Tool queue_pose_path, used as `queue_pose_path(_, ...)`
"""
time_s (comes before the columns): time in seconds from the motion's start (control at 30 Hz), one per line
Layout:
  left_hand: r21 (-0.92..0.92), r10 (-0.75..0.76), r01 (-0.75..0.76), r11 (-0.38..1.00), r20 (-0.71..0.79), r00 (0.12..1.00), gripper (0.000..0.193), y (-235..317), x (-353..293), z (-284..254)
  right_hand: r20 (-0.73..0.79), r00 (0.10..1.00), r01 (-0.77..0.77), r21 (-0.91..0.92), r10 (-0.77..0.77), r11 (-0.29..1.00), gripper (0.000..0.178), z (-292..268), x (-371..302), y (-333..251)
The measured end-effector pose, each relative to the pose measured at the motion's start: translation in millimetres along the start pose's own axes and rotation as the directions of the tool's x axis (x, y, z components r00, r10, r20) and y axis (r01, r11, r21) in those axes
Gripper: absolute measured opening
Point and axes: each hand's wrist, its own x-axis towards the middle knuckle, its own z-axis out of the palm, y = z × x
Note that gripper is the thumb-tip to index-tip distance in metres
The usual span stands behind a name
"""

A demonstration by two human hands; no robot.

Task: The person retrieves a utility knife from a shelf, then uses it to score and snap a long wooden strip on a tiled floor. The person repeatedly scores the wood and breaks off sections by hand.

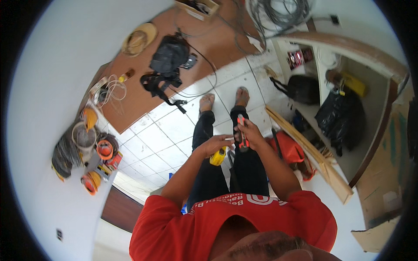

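Note:
Both hands are close together in front of my legs. My left hand (pixel 214 145) is closed, with a small pale piece (pixel 229 138) at its fingertips whose kind I cannot make out. Beneath that palm shows a yellow tape measure (pixel 217 156), partly covered by the hand and seemingly held in it. In my right hand (pixel 251 133) is a red and black utility knife (pixel 243 138), gripped lengthwise just right of the left fingertips. Whether its blade is out, or touches the pale piece, is too small to tell.
A brown board (pixel 143 91) carries a black bag (pixel 171 53), a hat (pixel 140 40) and cables. Orange hard hats (pixel 90 182) and coiled wire lie left. To the right are wooden strips (pixel 320 163), a red bag (pixel 289 147) and a cabinet (pixel 374 95) holding black bags.

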Motion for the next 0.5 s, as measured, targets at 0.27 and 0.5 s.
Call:
queue_pose_path(0.27, 0.29, 0.376, -0.274, 0.917, -0.399, 0.837, 0.022, -208, -153, -17, -0.084, 0.995, -0.087, -0.467, 0.054, 0.88, 0.046, -61, -67, -7)
queue_pose_path(0.5, -0.552, -0.239, -0.047, 0.833, -0.435, 0.868, 0.013, -353, -222, 52, -0.1, 0.991, -0.016, -0.76, -0.092, 0.65, 0.038, -72, -115, -63)
